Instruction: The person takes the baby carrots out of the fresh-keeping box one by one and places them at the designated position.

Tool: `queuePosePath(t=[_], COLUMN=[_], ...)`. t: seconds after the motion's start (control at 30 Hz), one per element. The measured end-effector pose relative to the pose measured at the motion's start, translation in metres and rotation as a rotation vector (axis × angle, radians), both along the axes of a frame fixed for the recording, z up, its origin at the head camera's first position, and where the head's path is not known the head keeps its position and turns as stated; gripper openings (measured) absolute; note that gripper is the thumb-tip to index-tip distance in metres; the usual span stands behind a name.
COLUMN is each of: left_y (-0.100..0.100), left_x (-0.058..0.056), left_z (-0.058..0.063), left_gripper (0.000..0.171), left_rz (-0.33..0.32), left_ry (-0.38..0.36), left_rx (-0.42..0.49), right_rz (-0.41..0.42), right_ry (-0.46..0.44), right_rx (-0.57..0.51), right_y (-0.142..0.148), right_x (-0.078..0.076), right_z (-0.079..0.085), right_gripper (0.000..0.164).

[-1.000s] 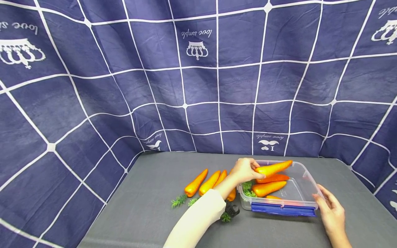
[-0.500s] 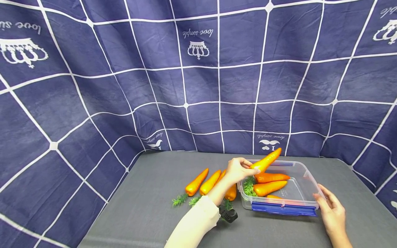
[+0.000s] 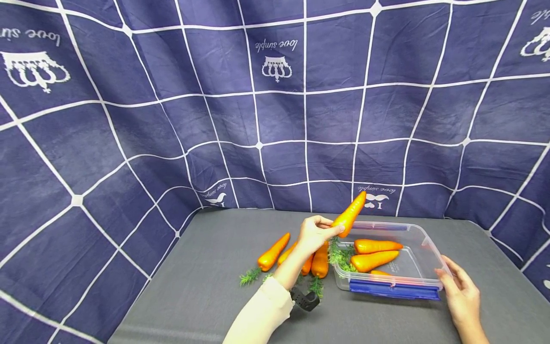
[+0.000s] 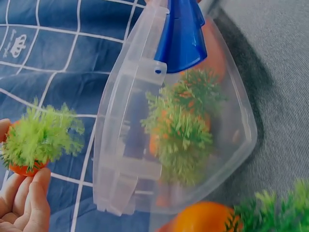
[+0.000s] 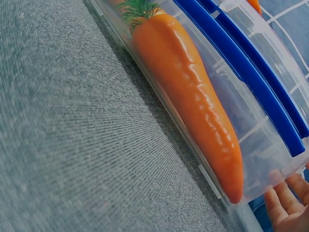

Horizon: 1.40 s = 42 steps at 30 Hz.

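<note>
Over the left rim of the clear box (image 3: pixel 427 281): a carrot (image 3: pixel 352 212), tip up, its thick end pinched in the left hand (image 3: pixel 315 234), perhaps to clear the wall. Right hand (image 3: pixel 461 291), loosely spread, grasping nothing, braces the box's right end. Box sits toward the tabletop's (image 3: pixel 185 291) far right corner, packed carrots (image 3: pixel 374 262) lying leaves leftward. Left forearm (image 3: pixel 285 270) partly blocks loose carrots (image 3: pixel 320 263); curtain (image 3: pixel 172 124) behind.

On the grey fabric tabletop (image 3: pixel 185 296), a clear rectangular plastic box (image 3: pixel 418 260) holding tapered orange carrots (image 3: pixel 374 261) stands lower right in frame, loose carrots (image 3: pixel 320 263) at lower centre, the navy gridded cloth (image 3: pixel 326 114) behind
</note>
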<state>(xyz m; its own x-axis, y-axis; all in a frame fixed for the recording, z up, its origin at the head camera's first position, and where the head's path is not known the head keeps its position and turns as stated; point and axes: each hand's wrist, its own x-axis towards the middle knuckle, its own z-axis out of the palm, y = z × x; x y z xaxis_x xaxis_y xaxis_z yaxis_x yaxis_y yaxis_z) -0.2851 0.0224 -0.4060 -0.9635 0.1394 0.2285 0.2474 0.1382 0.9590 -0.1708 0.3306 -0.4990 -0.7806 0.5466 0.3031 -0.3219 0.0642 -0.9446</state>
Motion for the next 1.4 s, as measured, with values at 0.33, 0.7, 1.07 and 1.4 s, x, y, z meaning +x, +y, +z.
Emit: queuePosePath(t=[0.33,0.7,1.07,1.4], left_y=[-0.031,-0.062,-0.108,-0.136], left_x=[0.001,-0.002,0.0,0.008], left_z=[-0.002,-0.005,-0.013,-0.024], left_gripper=[0.029,0.03,0.033,0.032], left_rz=[0.031,0.071,0.138,0.195], left_ry=[-0.001,0.01,-0.006,-0.031], left_rx=[0.044,0.038,0.033,0.0], right_rz=[-0.012,-0.005,-0.013,0.001], right_ry=[-0.025,-0.041,-0.043,-0.041], right_rx=[0.012,0.024,0.038,0.02], right_y=[0.001,0.002,0.002,0.002], right_x=[-0.001,0.001,0.0,0.0], right_z=[-0.001,-0.003,-0.001,-0.001], right_gripper=[0.04,0.038,0.038,0.039])
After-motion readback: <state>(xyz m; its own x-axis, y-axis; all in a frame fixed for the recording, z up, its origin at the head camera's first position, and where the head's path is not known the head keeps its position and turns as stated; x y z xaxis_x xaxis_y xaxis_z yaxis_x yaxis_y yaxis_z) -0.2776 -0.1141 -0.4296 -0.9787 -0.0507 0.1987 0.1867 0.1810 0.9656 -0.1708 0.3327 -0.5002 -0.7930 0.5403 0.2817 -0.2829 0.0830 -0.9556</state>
